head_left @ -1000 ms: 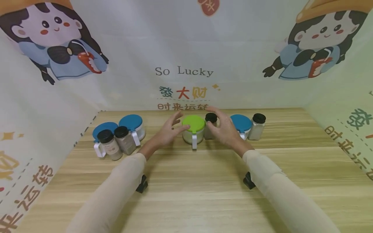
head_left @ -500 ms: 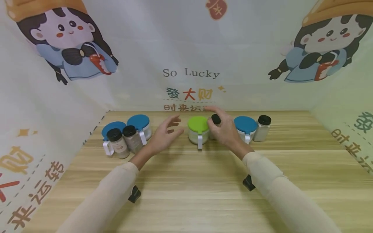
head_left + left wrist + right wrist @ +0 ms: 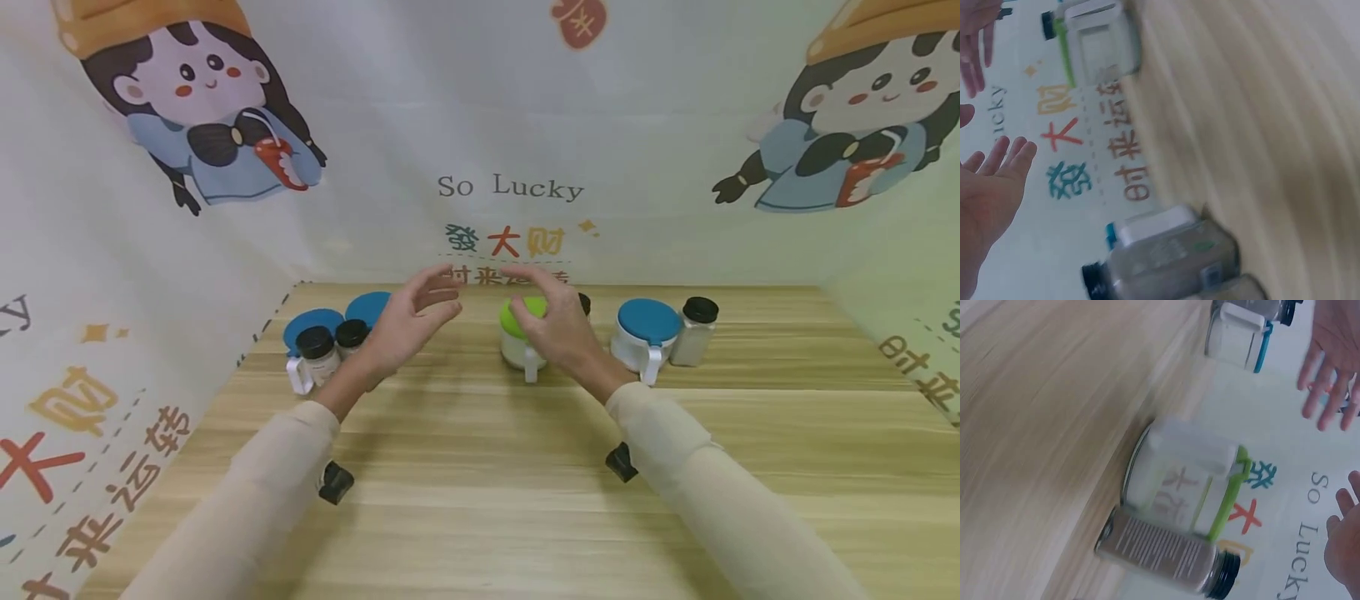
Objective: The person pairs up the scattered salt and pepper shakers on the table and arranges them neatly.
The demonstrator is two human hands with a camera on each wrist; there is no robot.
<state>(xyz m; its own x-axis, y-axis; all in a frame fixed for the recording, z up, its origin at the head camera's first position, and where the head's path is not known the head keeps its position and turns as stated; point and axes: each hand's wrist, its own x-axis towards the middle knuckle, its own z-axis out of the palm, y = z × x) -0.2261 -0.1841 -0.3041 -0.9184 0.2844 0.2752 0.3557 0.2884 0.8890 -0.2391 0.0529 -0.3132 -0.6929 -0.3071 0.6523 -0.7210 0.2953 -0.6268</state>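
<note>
My left hand [image 3: 412, 321] hovers with relaxed, spread fingers, in front of part of the left-hand group of containers. Nothing is in it. My right hand [image 3: 561, 333] is also raised and holds nothing; in the head view it covers part of a seasoning jar with a green lid [image 3: 517, 350]. The right wrist view shows that jar's white handle and clear body, apart from the right hand [image 3: 1346, 544]. Beside it stands a seasoning bottle [image 3: 1157, 550] with a black cap, mostly hidden behind the right hand in the head view.
At left are two blue-lidded jars [image 3: 313, 327] and two black-capped bottles [image 3: 318, 360], partly hidden by the left hand. Further right stand a blue-lidded jar [image 3: 648, 329] and a black-capped bottle [image 3: 696, 333]. A printed curtain [image 3: 510, 108] hangs behind the wooden table [image 3: 480, 500].
My right hand has moved left from the black-capped bottle to in front of the green-lidded jar. My left hand has drawn away leftward. The head view has turned left; the containers stand as before.
</note>
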